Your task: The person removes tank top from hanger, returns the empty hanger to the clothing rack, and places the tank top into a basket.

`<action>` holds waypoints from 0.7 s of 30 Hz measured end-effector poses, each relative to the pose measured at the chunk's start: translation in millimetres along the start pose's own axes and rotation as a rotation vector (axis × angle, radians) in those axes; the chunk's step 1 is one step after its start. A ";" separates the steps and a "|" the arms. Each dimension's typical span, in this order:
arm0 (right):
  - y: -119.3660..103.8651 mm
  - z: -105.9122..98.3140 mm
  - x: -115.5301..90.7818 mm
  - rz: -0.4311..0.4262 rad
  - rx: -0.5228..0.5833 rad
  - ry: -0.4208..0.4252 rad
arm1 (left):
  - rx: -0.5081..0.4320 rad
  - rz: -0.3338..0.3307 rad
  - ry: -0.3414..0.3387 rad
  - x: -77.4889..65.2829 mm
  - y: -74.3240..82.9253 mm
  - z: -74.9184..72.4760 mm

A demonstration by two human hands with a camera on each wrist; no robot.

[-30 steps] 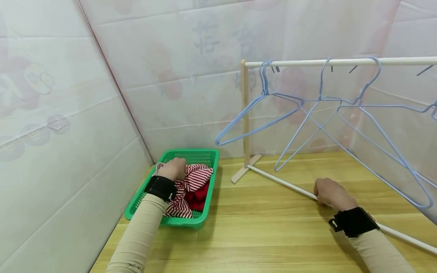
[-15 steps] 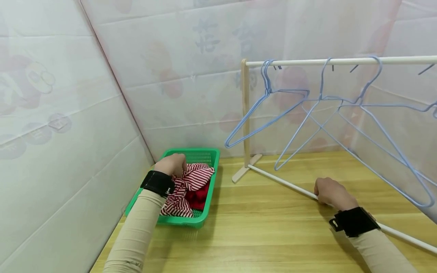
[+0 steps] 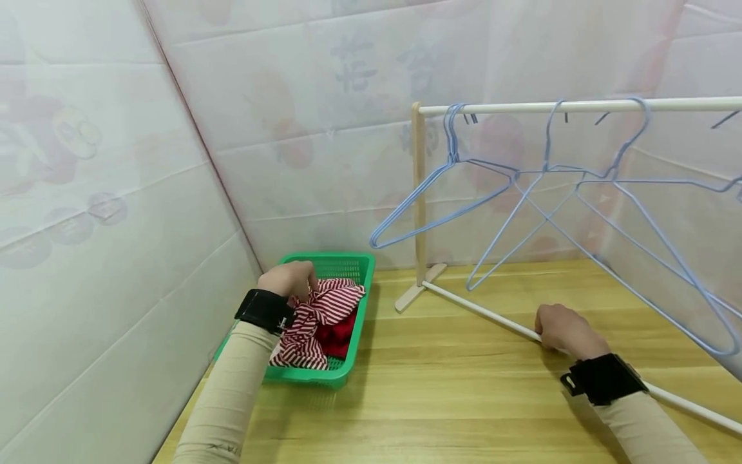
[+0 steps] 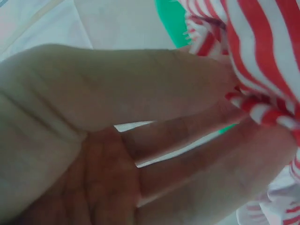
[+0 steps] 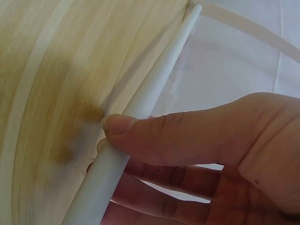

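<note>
My left hand (image 3: pixel 288 281) is over the left side of a green basket (image 3: pixel 355 361). Between its thumb and fingers it pinches a fold of a red-and-white striped garment (image 4: pixel 262 42), which lies bunched in the basket. The garment's exact kind cannot be told from its folds. Beneath it shows a dark red cloth (image 3: pixel 336 335). Low over the table, my right hand (image 3: pixel 570 330) grips the white lower bar (image 5: pixel 157 82) of a clothes rack, thumb on one side and fingers curled round the other.
Several blue wire hangers (image 3: pixel 440 206) hang from the rack's white top rail (image 3: pixel 504 107). The rack's wooden upright (image 3: pixel 420 200) stands on a wooden foot (image 3: pixel 413 296), right of the basket. Pale printed sheets (image 3: pixel 278 167) enclose the wooden table (image 3: pixel 417 399) behind and at the left.
My left hand has shifted slightly left and up, and the striped garment's near part has spread a little leftward. The leftmost hangers swung slightly. My right hand stays on the bar.
</note>
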State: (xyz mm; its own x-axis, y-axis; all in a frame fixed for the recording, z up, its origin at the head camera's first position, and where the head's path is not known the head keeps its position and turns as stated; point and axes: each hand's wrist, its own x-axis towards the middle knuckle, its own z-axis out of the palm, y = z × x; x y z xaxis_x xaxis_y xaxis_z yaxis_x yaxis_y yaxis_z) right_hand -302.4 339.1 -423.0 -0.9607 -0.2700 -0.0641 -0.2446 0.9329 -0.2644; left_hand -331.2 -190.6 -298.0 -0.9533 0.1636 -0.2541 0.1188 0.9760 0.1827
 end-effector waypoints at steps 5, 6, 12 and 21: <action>-2.2 4.0 0.6 -0.039 -0.003 0.039 | 0.066 0.103 0.043 -8.5 11.9 -0.2; -2.4 4.1 0.4 -0.041 -0.009 0.044 | 0.074 0.145 0.066 -11.0 16.6 0.2; -10.4 0.4 -1.2 -0.032 -0.027 0.064 | 0.010 0.376 0.201 -27.5 51.8 9.9; -79.4 -11.6 -13.5 -0.179 -0.035 0.332 | -0.012 0.294 0.334 -55.8 98.9 36.7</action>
